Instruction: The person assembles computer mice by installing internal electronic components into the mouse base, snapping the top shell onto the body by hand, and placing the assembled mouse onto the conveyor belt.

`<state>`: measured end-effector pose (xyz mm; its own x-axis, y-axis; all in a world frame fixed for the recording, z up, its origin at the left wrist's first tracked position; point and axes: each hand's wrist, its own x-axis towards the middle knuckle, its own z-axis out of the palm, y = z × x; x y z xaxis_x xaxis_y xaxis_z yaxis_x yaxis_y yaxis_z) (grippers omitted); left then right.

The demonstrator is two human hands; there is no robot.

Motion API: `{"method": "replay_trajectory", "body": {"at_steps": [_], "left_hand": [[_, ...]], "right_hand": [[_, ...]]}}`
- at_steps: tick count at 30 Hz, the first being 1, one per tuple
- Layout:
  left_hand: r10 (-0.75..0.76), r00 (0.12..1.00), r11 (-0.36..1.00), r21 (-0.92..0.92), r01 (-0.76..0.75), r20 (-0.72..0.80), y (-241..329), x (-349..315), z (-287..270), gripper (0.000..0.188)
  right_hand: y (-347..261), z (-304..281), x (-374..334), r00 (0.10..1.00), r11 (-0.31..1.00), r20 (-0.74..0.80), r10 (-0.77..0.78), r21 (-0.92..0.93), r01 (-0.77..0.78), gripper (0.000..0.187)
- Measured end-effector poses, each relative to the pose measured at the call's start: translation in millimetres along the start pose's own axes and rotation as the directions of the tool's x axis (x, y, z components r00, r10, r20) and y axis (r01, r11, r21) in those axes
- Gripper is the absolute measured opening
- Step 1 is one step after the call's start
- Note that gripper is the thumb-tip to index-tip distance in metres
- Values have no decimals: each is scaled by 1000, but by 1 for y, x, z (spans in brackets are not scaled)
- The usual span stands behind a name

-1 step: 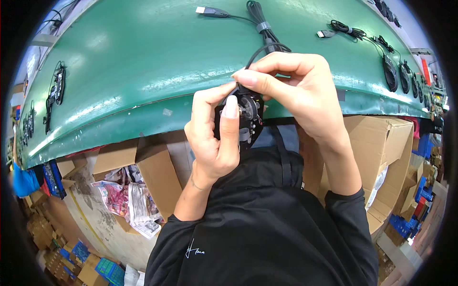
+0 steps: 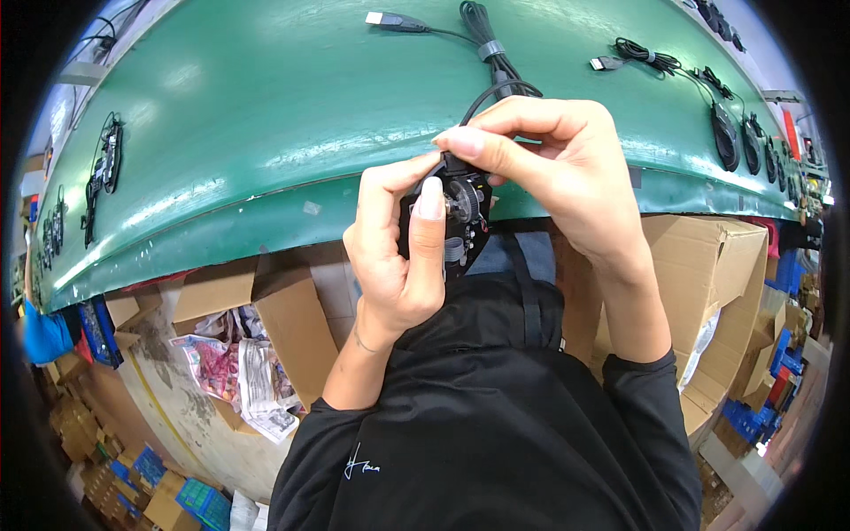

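In front of my body, at the table's near edge, I hold an opened black computer mouse (image 2: 454, 234). Its inside shows, with a round scroll wheel (image 2: 464, 202) and small parts on a dark board. My left hand (image 2: 394, 239) is closed around its left side, thumb laid over the board. At the mouse's front end, my right hand (image 2: 549, 164) pinches the black cable (image 2: 475, 104) where it meets the mouse; the fingertips partly hide that spot. Beyond my hands the cable lies in a tied bundle (image 2: 492, 51) with a USB plug (image 2: 394, 21).
On the green table (image 2: 266, 106), finished-looking black mice (image 2: 724, 137) with coiled cables line the right side. Black mouse parts (image 2: 104, 173) lie at the left. Below the edge stand cardboard boxes, one with crumpled printed paper (image 2: 257, 372), another (image 2: 708, 265) at right.
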<state>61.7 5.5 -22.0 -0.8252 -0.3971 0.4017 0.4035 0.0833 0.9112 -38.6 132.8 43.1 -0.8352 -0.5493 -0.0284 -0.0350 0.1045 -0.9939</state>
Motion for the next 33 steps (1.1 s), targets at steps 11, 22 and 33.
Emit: {"method": "replay_trajectory", "body": {"at_steps": [11,22,33], "left_hand": [[-67,996,987,-143,75,62,5,0,-2,24],[-332,929,833,-412,369,161,11,11,-5,25],[-310,932,829,-426,363,190,16,8,-5,24]], "right_hand": [[-5,-12,5,990,979,118,83,-195,-59,12],[-30,-20,20,961,982,224,163,-131,-136,16],[-27,-12,-6,965,966,90,247,52,-252,18]]}}
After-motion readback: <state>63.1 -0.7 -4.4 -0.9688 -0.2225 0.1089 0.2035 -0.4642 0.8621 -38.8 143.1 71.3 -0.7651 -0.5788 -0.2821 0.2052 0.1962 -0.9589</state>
